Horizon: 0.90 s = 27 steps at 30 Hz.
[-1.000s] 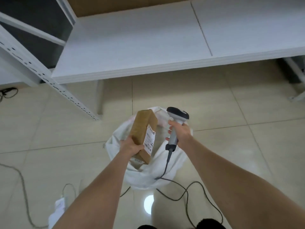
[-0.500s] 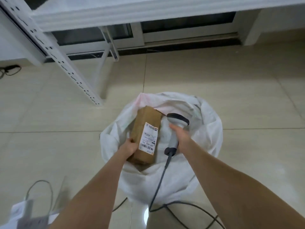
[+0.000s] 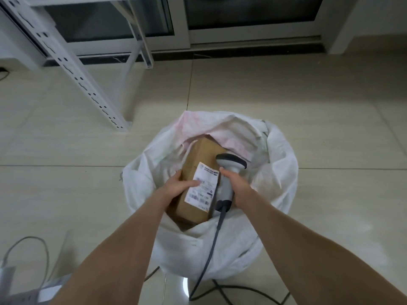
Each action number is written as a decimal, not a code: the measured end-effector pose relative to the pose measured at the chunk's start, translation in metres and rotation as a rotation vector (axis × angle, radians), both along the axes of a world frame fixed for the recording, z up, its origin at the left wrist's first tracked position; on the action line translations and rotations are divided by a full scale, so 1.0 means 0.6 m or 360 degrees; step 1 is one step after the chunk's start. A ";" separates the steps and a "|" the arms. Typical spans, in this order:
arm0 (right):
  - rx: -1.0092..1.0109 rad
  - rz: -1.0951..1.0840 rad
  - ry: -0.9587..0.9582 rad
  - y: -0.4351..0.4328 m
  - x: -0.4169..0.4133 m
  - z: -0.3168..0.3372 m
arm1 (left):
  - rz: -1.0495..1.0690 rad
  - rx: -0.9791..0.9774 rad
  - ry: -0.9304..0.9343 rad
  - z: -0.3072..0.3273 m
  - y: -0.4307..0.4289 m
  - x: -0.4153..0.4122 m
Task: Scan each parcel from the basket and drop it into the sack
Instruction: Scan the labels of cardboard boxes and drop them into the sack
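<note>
The left hand (image 3: 178, 188) clamps the cardboard parcel (image 3: 199, 155) along its left long edge, thumb across the white label (image 3: 202, 188), inside the mouth of the white sack (image 3: 284, 172). Beyond and right of this grip the rim stands well clear; nearer, a fold hides the parcel's near end. Its long axis runs away from the person, leaning right, label upward. Just right, the right hand (image 3: 239, 186) is wrapped round the scanner (image 3: 230, 166).
</note>
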State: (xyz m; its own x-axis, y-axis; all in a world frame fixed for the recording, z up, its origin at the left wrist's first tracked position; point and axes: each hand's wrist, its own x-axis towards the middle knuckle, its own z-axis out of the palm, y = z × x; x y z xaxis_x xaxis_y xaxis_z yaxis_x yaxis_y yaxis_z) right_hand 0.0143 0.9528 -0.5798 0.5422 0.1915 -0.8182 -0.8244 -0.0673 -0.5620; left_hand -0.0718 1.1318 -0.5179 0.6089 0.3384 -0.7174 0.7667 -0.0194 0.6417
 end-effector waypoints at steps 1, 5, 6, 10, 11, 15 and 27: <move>-0.0009 -0.0027 -0.0018 -0.004 -0.004 0.008 | 0.0131 -0.0063 -0.0026 -0.001 0.011 -0.002; -0.0085 -0.0109 -0.0080 -0.027 -0.033 0.079 | 0.0195 0.0689 0.0093 -0.005 0.057 -0.014; -0.0096 -0.0147 -0.0069 -0.031 -0.034 0.076 | -0.0005 0.0980 0.0209 -0.006 0.060 -0.018; -0.0140 -0.0112 -0.0027 -0.044 -0.033 0.056 | -0.0797 0.1615 0.0063 0.005 0.000 -0.002; -0.0159 -0.0088 -0.0037 -0.048 -0.031 0.053 | -0.1026 0.1584 0.0067 0.001 -0.013 0.004; -0.0437 -0.0097 -0.0142 -0.093 -0.033 0.108 | -0.1202 0.1247 0.0429 -0.006 -0.007 0.017; -0.0463 -0.0067 -0.0096 -0.126 -0.022 0.100 | -0.1156 0.1389 0.0512 0.003 -0.066 0.031</move>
